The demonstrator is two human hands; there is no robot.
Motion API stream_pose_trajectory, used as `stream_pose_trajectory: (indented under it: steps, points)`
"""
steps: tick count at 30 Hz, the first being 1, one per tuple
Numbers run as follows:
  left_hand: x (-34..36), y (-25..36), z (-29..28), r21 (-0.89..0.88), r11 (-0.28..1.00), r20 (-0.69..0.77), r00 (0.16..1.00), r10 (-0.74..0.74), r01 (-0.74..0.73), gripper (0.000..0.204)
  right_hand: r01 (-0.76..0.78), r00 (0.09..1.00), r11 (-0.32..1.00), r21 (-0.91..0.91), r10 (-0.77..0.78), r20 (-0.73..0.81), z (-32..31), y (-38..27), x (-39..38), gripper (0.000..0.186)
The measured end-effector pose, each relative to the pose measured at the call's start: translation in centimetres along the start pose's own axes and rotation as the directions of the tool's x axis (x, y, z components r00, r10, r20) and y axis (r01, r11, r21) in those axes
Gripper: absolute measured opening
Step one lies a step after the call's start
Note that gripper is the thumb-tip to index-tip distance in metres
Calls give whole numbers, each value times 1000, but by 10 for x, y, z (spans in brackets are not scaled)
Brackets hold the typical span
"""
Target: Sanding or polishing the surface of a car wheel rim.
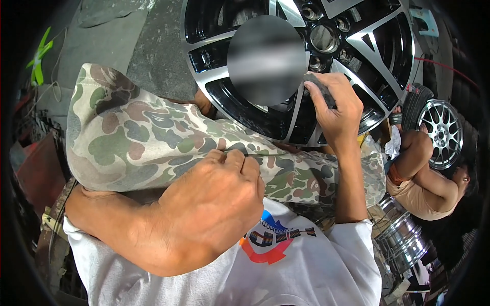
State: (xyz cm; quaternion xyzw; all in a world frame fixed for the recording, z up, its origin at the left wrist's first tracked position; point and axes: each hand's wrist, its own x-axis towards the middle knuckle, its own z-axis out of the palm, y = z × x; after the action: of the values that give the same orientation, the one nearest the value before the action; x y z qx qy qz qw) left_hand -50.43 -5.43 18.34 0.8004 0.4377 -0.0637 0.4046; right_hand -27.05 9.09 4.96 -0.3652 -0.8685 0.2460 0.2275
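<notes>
A black and silver alloy wheel rim (341, 68) lies face up in front of me, beyond my knees. My right hand (341, 104) is closed over the near part of its face, by the hub. Between the thumb and fingers is a dark grey pad (326, 95), its edge close to a spoke. A round blurred patch hides part of the rim. My left hand (217, 191) is curled over my camouflage shorts (132, 137). Its fingertips are turned under, so anything inside them is hidden.
At right another person (421, 186) crouches beside a silver multi-spoke wheel (442, 133). Shiny rims (406, 242) are stacked nearer me. A light blue stool (425, 22) and a red hose (449, 70) are at far right. Bright green blades (40, 57) show at far left.
</notes>
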Motion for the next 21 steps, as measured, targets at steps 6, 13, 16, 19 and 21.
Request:
stream_pose_trajectory:
  steps: [6,13,16,19,21]
  points:
    - [-1,-1,0,-42,999,9,1000,-17,18,36,56,997,998,5,-56,55,5,2,8,19]
    - [-3,-1,-4,-65,998,14,1000,1,0,33,35,993,999,11,-36,110,7,0,15,17]
    - [-3,-1,-3,-65,998,7,1000,-3,3,34,30,992,1000,6,-31,125,6,0,18,17]
    - [-3,-1,-4,-54,999,21,1000,2,-1,31,-36,988,999,-27,40,150,1,2,15,18]
    - [-4,1,-4,-53,999,14,1000,7,-6,30,-8,991,1000,-15,10,136,4,2,17,17]
